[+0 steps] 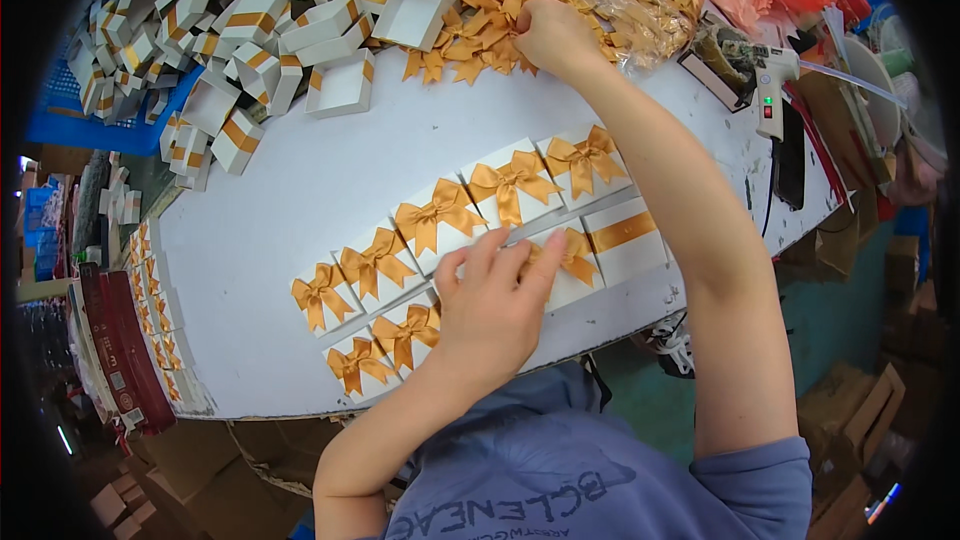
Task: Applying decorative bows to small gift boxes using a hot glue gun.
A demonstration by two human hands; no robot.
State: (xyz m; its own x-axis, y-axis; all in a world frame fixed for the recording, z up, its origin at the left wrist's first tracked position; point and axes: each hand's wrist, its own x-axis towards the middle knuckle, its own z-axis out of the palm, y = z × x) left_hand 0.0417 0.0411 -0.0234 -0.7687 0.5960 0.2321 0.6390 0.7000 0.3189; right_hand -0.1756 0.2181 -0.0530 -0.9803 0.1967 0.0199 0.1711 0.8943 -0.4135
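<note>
Two rows of small white boxes stand on the table in front of me, most topped with a gold ribbon bow [439, 212]. At the right end of the near row, one white box [625, 238] has a flat gold band and no bow. My left hand [490, 315] lies over the near row, fingers spread, and hides some boxes; the fingertips are beside a bow [578, 258]. At the far side, my right hand [556, 37] reaches into a heap of loose gold bows [478, 28]. Its fingers are curled together, and what they pinch is hidden.
Many white boxes with gold bands [255, 15] are heaped at the far left, partly over a blue crate [85, 130]. A clear plastic bag [640, 0] of bows lies behind my right hand. A white glue gun [772, 90] and dark phone [790, 155] are at the right.
</note>
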